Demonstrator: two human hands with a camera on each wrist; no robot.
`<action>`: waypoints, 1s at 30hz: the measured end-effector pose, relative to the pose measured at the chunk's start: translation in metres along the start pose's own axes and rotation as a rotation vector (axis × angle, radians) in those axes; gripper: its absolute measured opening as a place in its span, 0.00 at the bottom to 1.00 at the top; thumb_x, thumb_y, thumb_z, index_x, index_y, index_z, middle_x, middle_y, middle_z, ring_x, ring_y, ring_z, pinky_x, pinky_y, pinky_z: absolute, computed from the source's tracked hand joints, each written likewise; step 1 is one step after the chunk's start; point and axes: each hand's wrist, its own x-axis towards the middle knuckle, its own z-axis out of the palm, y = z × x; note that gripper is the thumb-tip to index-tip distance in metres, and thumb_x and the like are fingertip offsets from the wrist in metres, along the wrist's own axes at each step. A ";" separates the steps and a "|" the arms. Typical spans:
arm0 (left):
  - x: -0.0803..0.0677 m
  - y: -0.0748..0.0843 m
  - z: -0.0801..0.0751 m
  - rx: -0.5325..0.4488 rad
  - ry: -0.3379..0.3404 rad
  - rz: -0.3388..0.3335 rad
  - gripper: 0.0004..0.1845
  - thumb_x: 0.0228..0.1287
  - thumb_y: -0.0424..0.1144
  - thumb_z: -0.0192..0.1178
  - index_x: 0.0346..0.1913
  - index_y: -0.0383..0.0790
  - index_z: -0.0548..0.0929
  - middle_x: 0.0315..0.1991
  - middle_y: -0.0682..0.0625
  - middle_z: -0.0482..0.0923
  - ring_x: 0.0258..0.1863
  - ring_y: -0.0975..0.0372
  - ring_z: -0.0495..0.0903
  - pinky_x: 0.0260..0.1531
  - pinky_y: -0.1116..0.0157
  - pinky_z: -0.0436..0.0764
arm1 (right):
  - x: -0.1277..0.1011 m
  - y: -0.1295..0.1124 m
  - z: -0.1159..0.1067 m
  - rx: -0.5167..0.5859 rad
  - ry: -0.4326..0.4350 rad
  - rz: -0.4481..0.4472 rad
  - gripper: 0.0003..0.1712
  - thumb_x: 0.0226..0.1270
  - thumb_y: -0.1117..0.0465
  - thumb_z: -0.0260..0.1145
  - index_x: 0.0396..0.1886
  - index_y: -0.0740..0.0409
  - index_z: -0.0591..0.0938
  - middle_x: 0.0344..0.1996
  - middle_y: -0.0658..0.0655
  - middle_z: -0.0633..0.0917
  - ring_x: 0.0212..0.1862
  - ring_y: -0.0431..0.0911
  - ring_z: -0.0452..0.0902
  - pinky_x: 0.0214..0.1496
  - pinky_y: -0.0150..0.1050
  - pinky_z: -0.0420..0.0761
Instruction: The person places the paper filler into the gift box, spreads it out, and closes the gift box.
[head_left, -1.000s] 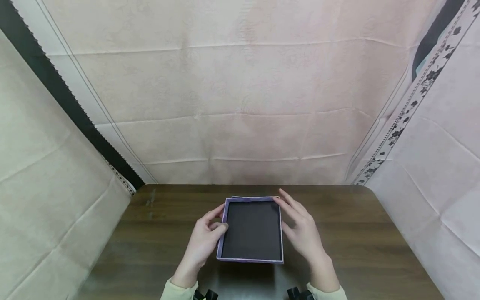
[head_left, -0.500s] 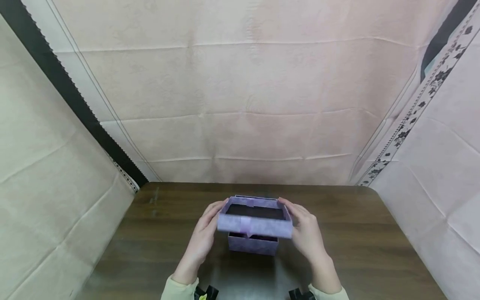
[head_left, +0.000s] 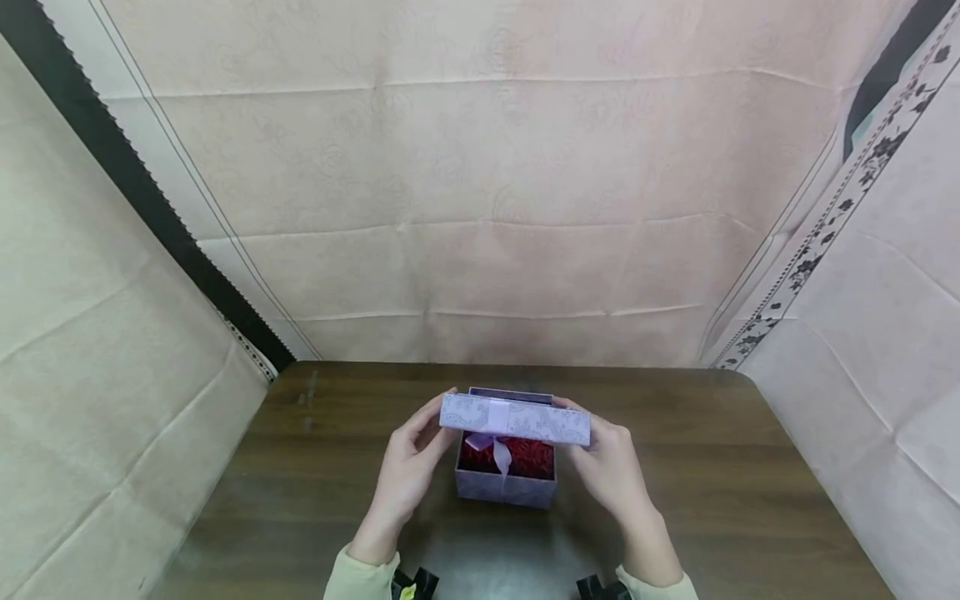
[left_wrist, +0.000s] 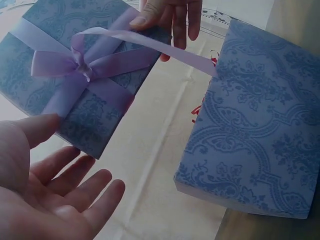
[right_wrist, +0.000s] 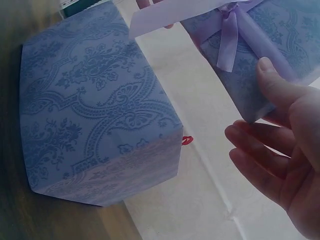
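A lavender patterned box lid [head_left: 525,419] is held over the box base [head_left: 504,492], which stands on the table. My left hand [head_left: 405,475] pinches the lid's left end, thumb on the near side. At the right end my right hand [head_left: 615,467] grips it, thumb on top and fingers beneath in the right wrist view. A lilac ribbon bow [left_wrist: 82,67] crosses the lid's top, and one ribbon tail [head_left: 502,458] hangs in front of the base's opening. Red shredded filling [head_left: 528,458] shows inside the base. The lid hides the middle of the base.
The brown wooden table [head_left: 712,475] extends on both sides of the box. Pale cloth [head_left: 487,208] hangs behind it, with more cloth panels at left and right. Black wrist mounts [head_left: 603,587] sit at the sleeve cuffs.
The lid has tipped over from its dark hollow inside facing me to its patterned side wall facing me. My right fingers have closed on its end. The red filling has come into view.
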 end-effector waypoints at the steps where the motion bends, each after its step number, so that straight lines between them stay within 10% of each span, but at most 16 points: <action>1: 0.000 0.000 0.000 -0.006 0.013 -0.001 0.23 0.77 0.31 0.65 0.71 0.38 0.82 0.69 0.46 0.80 0.66 0.56 0.81 0.62 0.65 0.80 | 0.000 0.000 0.000 0.002 -0.003 0.005 0.25 0.68 0.67 0.78 0.64 0.53 0.88 0.58 0.50 0.90 0.56 0.46 0.88 0.54 0.51 0.88; 10: 0.001 -0.002 -0.001 -0.014 0.059 -0.009 0.18 0.72 0.30 0.70 0.62 0.34 0.86 0.56 0.39 0.86 0.56 0.52 0.87 0.57 0.65 0.84 | 0.001 -0.003 -0.001 0.060 0.001 0.039 0.15 0.64 0.62 0.82 0.49 0.48 0.90 0.42 0.46 0.93 0.44 0.42 0.91 0.46 0.43 0.89; 30: 0.002 -0.004 -0.007 0.070 0.040 -0.094 0.14 0.69 0.40 0.76 0.54 0.42 0.89 0.51 0.46 0.88 0.50 0.53 0.89 0.52 0.63 0.86 | 0.000 -0.001 -0.006 0.013 -0.087 0.054 0.11 0.72 0.53 0.77 0.50 0.48 0.90 0.39 0.42 0.92 0.42 0.37 0.89 0.47 0.42 0.88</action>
